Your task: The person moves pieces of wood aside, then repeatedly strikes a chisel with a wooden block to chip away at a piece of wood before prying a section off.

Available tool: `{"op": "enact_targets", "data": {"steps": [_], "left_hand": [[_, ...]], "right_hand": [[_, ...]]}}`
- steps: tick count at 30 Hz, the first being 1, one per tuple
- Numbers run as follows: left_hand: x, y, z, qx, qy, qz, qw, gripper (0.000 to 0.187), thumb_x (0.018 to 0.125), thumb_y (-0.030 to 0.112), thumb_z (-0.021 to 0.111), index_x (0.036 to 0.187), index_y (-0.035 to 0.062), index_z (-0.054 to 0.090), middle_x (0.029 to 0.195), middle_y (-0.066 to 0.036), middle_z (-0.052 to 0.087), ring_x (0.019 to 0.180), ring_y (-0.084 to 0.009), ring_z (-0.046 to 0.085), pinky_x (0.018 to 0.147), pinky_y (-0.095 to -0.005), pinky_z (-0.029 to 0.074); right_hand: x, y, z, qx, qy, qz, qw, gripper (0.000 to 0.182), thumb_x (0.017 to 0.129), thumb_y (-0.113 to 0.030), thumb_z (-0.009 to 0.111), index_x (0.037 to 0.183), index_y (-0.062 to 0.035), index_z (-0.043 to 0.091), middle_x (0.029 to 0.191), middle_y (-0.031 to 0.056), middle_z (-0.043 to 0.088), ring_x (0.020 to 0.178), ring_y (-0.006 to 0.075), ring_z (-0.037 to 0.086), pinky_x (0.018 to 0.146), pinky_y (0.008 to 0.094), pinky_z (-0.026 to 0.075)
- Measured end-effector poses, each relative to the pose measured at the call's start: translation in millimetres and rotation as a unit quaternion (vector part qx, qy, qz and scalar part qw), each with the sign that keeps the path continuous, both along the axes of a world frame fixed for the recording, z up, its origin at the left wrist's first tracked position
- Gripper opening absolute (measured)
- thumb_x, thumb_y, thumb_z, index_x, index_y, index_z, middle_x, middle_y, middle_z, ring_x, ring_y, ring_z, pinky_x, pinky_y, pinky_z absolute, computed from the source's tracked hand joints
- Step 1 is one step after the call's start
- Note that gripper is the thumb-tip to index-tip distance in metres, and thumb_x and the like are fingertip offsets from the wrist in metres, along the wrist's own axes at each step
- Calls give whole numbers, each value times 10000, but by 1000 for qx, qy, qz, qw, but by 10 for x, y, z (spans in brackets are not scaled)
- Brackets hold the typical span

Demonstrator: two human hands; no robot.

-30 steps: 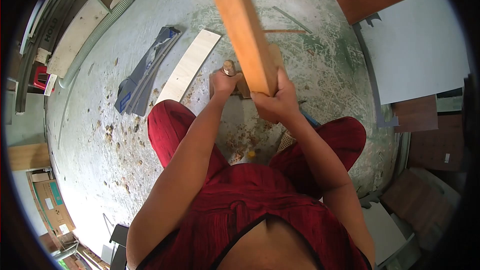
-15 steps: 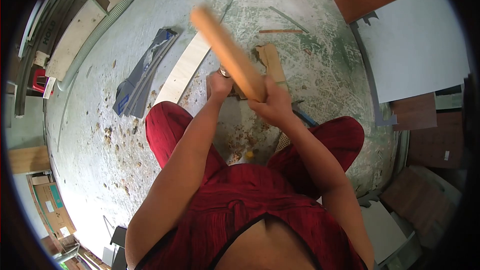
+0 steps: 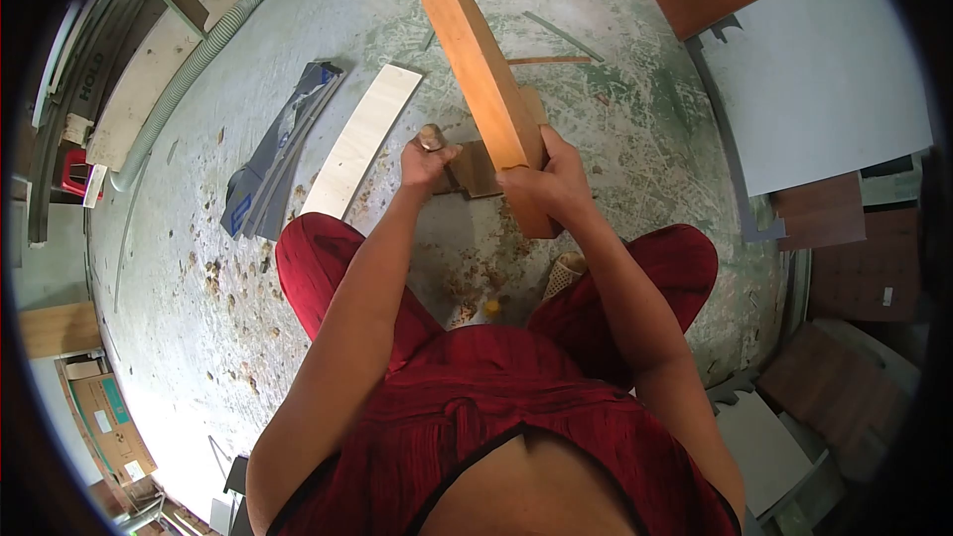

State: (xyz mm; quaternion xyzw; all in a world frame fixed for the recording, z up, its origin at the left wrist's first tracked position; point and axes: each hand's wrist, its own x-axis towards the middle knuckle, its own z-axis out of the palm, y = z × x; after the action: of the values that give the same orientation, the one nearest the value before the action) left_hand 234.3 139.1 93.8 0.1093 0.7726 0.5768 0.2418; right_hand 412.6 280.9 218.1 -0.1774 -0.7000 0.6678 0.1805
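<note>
My right hand (image 3: 556, 181) is wrapped round the lower part of a thick, squared orange-brown wooden bar (image 3: 478, 69), which reaches up and away from me. My left hand (image 3: 424, 169) grips a chisel (image 3: 431, 137), its rounded wooden handle end with a metal band showing above the fist. The chisel's lower end meets a short brown wood block (image 3: 475, 171) low over the floor. Part of that block is hidden behind the bar.
A pale wooden plank (image 3: 362, 139) and dark grey wrapped strips (image 3: 278, 154) lie left on the stained floor (image 3: 189, 228). Wood chips and a small yellow object (image 3: 492, 307) lie between my feet. White panels (image 3: 824, 79) and brown boards (image 3: 864, 263) stand at the right.
The bar, blurred and leaning left over the chisel before, now stands steeper and further right, more of its lower end showing. My left hand has shifted slightly left, the chisel handle now uncovered.
</note>
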Motion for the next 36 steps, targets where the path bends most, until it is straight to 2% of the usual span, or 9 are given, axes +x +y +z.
{"op": "enact_targets", "data": {"steps": [5,13,19,23,24,25,31,34,36], "left_hand": [[-43,-1,-345,109,9,-40,993,231,665,53,738,857,30,611,789,-11,619,706,-118,564,678,-288,481],[49,-59,-35,69,11,-9,998,223,674,26,703,881,24,619,798,-11,630,709,-105,567,678,-281,482],[-30,-53,-374,41,74,-9,996,236,693,16,690,927,33,662,867,-38,688,780,-92,622,720,-267,495],[-25,-54,-390,127,23,-23,991,261,686,27,707,944,52,675,925,-45,702,840,-93,642,745,-265,502],[-31,-20,-417,200,-25,0,980,240,684,31,714,920,68,686,911,-38,705,832,-91,645,749,-269,505],[-57,-18,-440,181,7,-5,983,233,685,43,718,915,67,688,898,-38,706,823,-93,647,745,-274,506],[-31,-65,-515,31,88,8,996,229,689,121,734,908,70,691,846,-67,706,789,-141,664,712,-306,509],[-115,-61,-677,80,53,5,995,238,719,199,717,921,76,690,850,-95,702,801,-182,671,714,-322,507],[-197,-68,-808,113,10,21,993,245,742,244,697,926,82,690,853,-104,700,812,-202,672,721,-328,506]], "right_hand": [[45,-43,43,70,-38,17,997,543,575,-276,777,1028,-52,577,831,107,644,747,221,626,676,321,474],[121,-107,179,187,-97,24,977,609,582,-345,758,1074,-61,538,801,151,627,718,302,626,643,364,469],[92,-349,273,159,84,-15,983,594,605,-353,728,1047,-21,513,801,173,624,727,349,617,648,426,467],[55,-284,19,329,-164,64,928,560,612,-351,717,1018,-27,504,770,171,612,724,359,612,646,426,468],[19,-290,-31,333,-190,80,920,554,616,-352,713,1013,-28,502,762,169,609,722,362,611,645,428,467],[-15,-297,-64,335,-215,95,912,548,619,-352,709,1008,-28,499,755,168,606,720,365,609,644,429,466],[27,-426,293,129,22,20,991,544,620,-345,705,1011,-28,497,751,169,607,723,367,609,651,433,460],[90,-391,85,205,-1,26,978,557,616,-344,707,1023,-26,499,759,173,611,727,370,611,651,434,459],[33,-351,-106,343,-160,85,922,575,612,-344,708,1042,-24,500,766,176,615,730,375,610,647,434,459]]}}
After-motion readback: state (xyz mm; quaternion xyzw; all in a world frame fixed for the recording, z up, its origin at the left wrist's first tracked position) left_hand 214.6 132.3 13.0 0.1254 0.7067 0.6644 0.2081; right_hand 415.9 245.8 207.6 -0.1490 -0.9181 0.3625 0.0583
